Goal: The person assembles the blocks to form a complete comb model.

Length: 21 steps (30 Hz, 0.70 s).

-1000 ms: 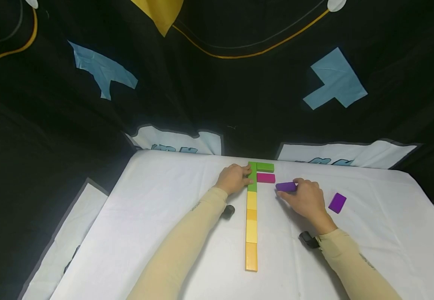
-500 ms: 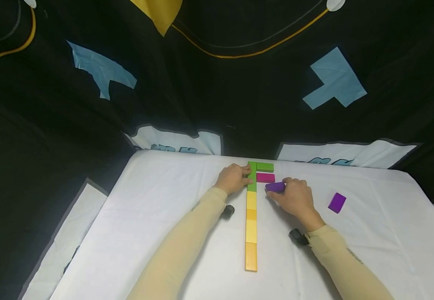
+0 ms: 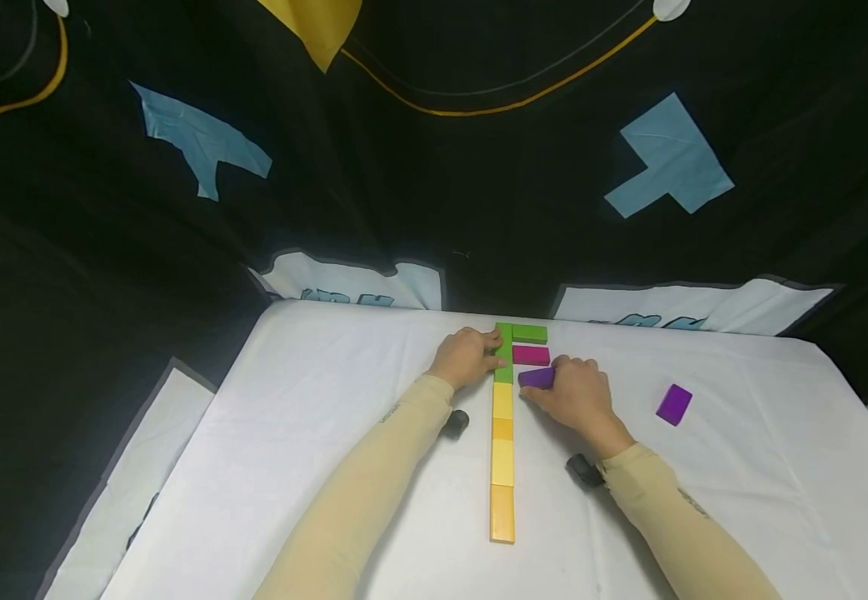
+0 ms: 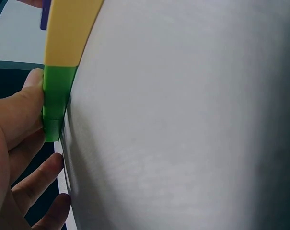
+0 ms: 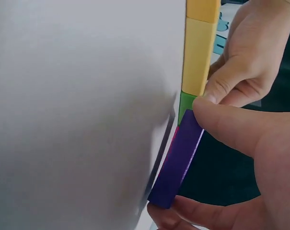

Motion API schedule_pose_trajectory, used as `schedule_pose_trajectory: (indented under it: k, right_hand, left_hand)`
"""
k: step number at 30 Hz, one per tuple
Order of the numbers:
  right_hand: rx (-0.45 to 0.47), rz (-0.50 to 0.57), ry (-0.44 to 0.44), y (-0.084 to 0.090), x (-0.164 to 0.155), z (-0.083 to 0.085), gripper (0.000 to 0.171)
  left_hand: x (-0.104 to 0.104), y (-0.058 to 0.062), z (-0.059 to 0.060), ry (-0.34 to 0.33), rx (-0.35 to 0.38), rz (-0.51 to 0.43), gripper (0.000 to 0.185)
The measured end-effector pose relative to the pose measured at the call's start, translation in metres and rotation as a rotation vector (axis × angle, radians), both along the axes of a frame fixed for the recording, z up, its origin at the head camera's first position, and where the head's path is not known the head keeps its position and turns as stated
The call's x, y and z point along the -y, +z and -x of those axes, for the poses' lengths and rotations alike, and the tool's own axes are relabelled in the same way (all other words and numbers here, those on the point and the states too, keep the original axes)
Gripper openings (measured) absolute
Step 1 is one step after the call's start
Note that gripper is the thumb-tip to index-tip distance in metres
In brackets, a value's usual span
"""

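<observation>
A purple block [image 3: 536, 377] is being pinched by the right hand [image 3: 572, 396] while the green blocks [image 3: 505, 354] are being braced by the left hand's [image 3: 466, 357] flat fingers, so a nudge risks skewing the row.

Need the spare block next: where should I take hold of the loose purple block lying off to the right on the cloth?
Take the loose purple block across its two long sides, coming straight down from above. It lies flat and slightly skewed on the white cloth, apart from everything else, so both long edges look free. The right hand, nearest to it, already pinches another purple block.
</observation>
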State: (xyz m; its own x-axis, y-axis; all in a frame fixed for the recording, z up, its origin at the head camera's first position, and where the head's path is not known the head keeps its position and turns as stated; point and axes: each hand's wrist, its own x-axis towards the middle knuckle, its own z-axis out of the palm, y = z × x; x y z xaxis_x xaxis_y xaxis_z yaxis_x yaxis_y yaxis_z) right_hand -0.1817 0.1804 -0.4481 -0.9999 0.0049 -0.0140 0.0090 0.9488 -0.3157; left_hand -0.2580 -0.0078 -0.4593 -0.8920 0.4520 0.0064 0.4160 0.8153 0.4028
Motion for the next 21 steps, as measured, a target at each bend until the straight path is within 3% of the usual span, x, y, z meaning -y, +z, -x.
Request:
schedule_pose_trajectory:
  k: [8, 13, 21]
  right_hand:
    - [0.014, -0.025, 0.013, -0.004, 0.0, 0.002, 0.075]
    - [0.022, 0.08, 0.005, -0.007, -0.01, 0.004, 0.073]
    - [0.025, 0.232, 0.058, -0.01, -0.027, 0.005, 0.058]
  left_hand:
    - [-0.001, 0.0, 0.002, 0.004, 0.018, 0.022, 0.05]
    - [-0.002, -0.001, 0.002, 0.001, 0.014, 0.025, 0.051]
    - [-0.001, 0.001, 0.0, 0.001, 0.02, 0.02, 0.051]
